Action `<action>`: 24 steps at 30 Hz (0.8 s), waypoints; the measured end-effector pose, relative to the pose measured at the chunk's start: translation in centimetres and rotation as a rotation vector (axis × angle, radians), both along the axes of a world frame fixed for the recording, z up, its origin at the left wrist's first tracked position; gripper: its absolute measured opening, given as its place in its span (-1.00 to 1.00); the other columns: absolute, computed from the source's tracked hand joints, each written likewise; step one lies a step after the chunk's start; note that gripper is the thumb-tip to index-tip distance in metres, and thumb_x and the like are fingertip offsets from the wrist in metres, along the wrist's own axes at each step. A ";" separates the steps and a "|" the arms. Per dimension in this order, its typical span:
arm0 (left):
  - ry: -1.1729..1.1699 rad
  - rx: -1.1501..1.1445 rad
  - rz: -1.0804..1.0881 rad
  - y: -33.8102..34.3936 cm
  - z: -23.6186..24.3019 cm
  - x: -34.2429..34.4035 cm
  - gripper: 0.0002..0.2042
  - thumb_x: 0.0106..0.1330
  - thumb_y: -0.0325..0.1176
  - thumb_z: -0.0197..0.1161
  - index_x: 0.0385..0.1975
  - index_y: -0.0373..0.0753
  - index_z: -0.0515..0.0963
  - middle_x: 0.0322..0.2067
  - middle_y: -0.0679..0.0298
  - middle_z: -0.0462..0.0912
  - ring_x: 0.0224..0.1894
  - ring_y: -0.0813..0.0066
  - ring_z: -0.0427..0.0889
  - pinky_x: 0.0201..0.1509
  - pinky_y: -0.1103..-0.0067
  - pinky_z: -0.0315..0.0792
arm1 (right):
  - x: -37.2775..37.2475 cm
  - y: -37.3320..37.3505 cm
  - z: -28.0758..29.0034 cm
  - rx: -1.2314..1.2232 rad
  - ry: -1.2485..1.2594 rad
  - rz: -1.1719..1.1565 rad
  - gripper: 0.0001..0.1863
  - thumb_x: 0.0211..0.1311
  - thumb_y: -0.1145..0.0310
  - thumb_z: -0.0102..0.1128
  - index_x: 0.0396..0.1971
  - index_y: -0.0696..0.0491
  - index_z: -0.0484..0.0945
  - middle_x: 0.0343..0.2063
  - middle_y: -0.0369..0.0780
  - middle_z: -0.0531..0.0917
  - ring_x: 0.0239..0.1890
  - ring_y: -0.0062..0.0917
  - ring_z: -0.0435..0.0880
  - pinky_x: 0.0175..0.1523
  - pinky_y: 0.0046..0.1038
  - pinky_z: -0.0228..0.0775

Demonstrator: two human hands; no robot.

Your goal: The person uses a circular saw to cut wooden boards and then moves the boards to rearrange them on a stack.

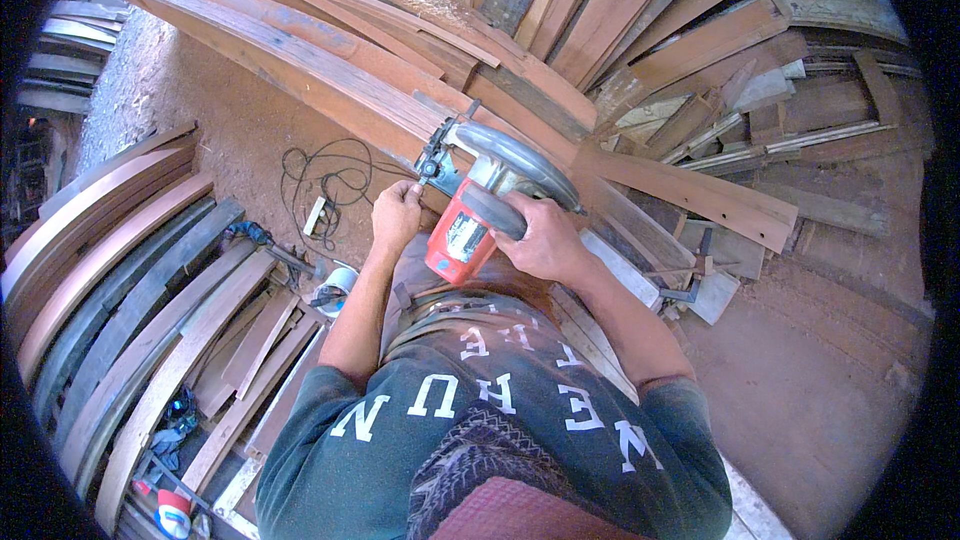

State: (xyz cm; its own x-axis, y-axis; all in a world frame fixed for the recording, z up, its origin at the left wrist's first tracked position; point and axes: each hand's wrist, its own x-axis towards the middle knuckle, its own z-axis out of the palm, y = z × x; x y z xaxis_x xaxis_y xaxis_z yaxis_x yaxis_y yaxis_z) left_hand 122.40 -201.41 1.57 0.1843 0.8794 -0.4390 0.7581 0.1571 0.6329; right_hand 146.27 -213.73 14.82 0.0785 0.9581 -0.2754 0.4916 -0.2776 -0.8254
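Note:
A red circular saw (462, 230) with a grey blade guard (520, 160) is in front of my waist, its metal base at the end of a long plank (330, 90). My right hand (545, 238) is wrapped round the saw's dark rear handle. My left hand (398, 212) is closed, thumb and fingers pinched at a thin metal part (430, 168) by the saw's base. What exactly the fingertips grip is partly hidden. Whether the blade touches the wood cannot be seen.
A coiled black cord (335, 175) lies on the dusty floor, near a small pale block (314, 216). Curved timbers (130, 240) are stacked at the left. Loose boards (690, 190) and offcuts pile up at the right. A white round container (340, 283) stands by my left forearm.

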 end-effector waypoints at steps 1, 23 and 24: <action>-0.010 0.007 0.008 0.0 -0.4 -0.1 -0.72 0.48 -0.16 0.21 -0.19 -0.21 0.76 -0.39 0.09 0.80 -0.24 0.07 0.81 -0.08 0.24 0.59 | 0.0 0.1 0.3 -0.010 0.013 0.008 -0.63 0.20 0.31 0.41 -0.02 0.12 0.65 -0.20 0.13 0.75 -0.07 0.09 0.74 0.06 -0.06 0.59; -0.034 0.015 0.042 -0.1 -1.1 0.0 -0.72 0.48 -0.18 0.21 -0.20 -0.23 0.76 -0.44 0.10 0.79 -0.29 0.20 0.81 -0.11 0.31 0.58 | 0.4 -0.1 -0.4 0.035 0.002 0.014 -0.68 0.22 0.33 0.41 -0.09 0.14 0.64 -0.24 0.14 0.74 -0.10 0.08 0.75 -0.02 -0.10 0.59; -0.043 0.003 0.055 -0.1 -1.3 -0.1 -0.72 0.48 -0.18 0.22 -0.19 -0.23 0.76 -0.45 0.11 0.79 -0.30 0.20 0.81 -0.11 0.32 0.58 | 0.3 -0.1 -0.3 0.040 0.005 0.010 -0.69 0.22 0.33 0.41 -0.09 0.14 0.64 -0.24 0.14 0.74 -0.10 0.08 0.75 -0.02 -0.09 0.59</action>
